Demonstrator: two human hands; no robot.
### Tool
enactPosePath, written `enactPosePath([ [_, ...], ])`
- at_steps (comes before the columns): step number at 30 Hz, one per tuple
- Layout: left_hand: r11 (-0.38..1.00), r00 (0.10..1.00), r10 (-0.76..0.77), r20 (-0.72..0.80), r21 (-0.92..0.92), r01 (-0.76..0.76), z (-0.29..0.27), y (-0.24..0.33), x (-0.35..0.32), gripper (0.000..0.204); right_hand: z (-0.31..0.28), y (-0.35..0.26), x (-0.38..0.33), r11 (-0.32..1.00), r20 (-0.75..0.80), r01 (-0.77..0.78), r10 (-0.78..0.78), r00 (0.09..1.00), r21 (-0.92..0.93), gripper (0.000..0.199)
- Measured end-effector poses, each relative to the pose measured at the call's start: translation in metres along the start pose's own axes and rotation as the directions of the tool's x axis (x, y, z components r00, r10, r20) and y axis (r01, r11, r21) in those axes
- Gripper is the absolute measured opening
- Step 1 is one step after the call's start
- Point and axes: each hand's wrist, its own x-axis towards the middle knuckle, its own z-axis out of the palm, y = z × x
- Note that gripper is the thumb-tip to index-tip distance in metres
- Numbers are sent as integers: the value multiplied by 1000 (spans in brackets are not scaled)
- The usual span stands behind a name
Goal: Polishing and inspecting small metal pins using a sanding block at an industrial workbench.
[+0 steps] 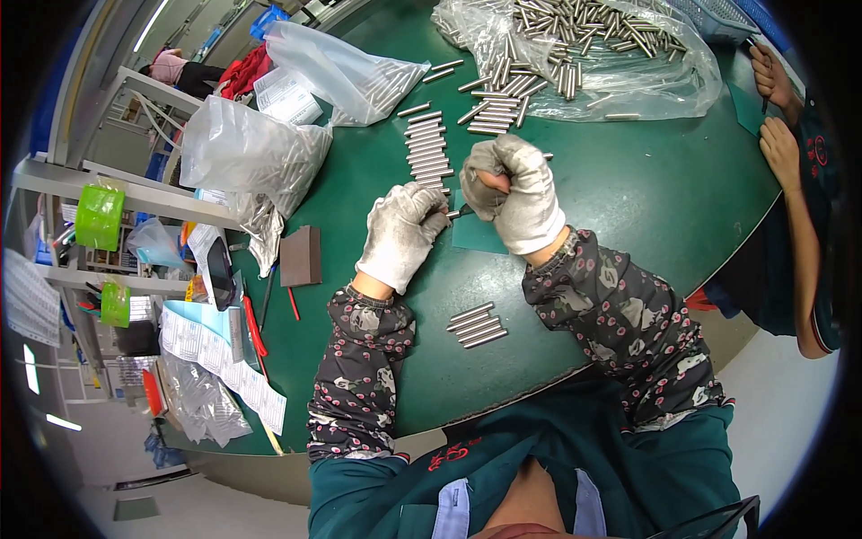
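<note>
In white gloves with some fingertips bare, both my hands meet over the green table (368, 332). My left hand (400, 234) is closed, its fingertips pinching one end of a short metal pin (459, 213). Against the pin's other end, my right hand (519, 193) is curled shut; what lies inside its fingers is hidden. A flat green sheet (480, 236) lies beneath the hands. Just beyond my left hand runs a neat column of metal pins (427, 148). Nearer to me, between my forearms, several more pins (478, 325) lie side by side.
A large pile of pins (602, 31) spills over an open clear plastic bag (655, 90) at the far side. Two filled plastic bags (251, 148) (346, 76), a brown block (301, 255) and red-handled pliers (254, 328) sit left. A co-worker's hands (779, 144) are at right.
</note>
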Motion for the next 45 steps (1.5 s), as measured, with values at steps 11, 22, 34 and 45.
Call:
enactPosePath([
  [11, 1000, 989, 19, 147, -15, -17, -39, 36, -2, 19, -6, 2, 0, 997, 4, 49, -49, 999, 64, 43],
  [22, 982, 799, 135, 587, -185, -30, -30, 50, -10, 15, -3, 1, 0, 998, 8, 57, -57, 998, -24, 43],
  [34, 997, 999, 50, 8, 50, -50, -4, 7, -4, 20, -2, -2, 0, 997, -49, 66, -65, 997, 25, 42],
  [45, 997, 999, 30, 32, 67, -32, -4, 8, -1, 20, -1, 1, -3, 997, -99, 76, -75, 992, 3, 43],
])
